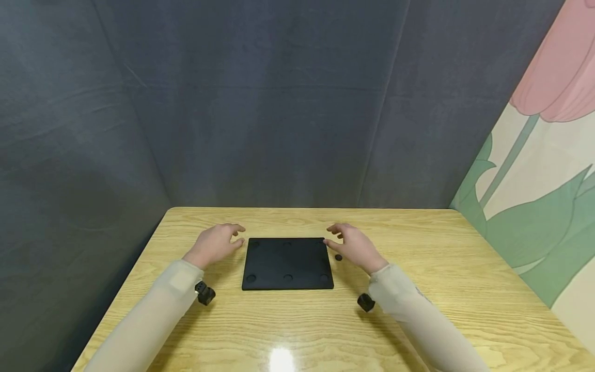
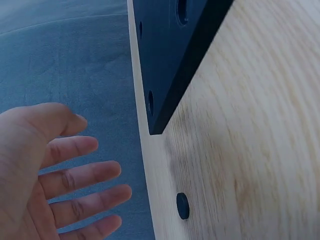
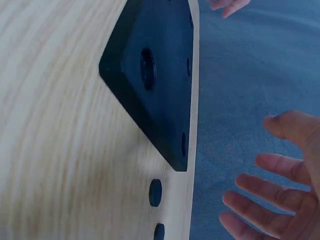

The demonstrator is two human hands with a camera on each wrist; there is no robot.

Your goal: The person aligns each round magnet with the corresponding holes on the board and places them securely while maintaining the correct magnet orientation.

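Observation:
A flat black board (image 1: 287, 263) with several round recesses along its near and far edges lies on the table. Off its left side hovers my left hand (image 1: 217, 245), fingers loosely bent and apart, holding nothing. My right hand (image 1: 354, 245) is by the far right corner, thumb overlapping that corner in the head view; its fingers (image 3: 260, 210) are spread with nothing between them. A small black disc (image 1: 338, 257) lies right of the board, and the right wrist view shows a second disc (image 3: 159, 232) beyond it. Another disc (image 2: 183, 206) rests left of the board, hidden in the head view.
The wooden table (image 1: 288, 330) reaches back to a dark blue-grey curtain (image 1: 279, 113), which also hangs along the left. At the right stands a wall panel (image 1: 534, 206) painted with a pink flower and green leaves. Small black cameras (image 1: 204, 293) sit on both wrists.

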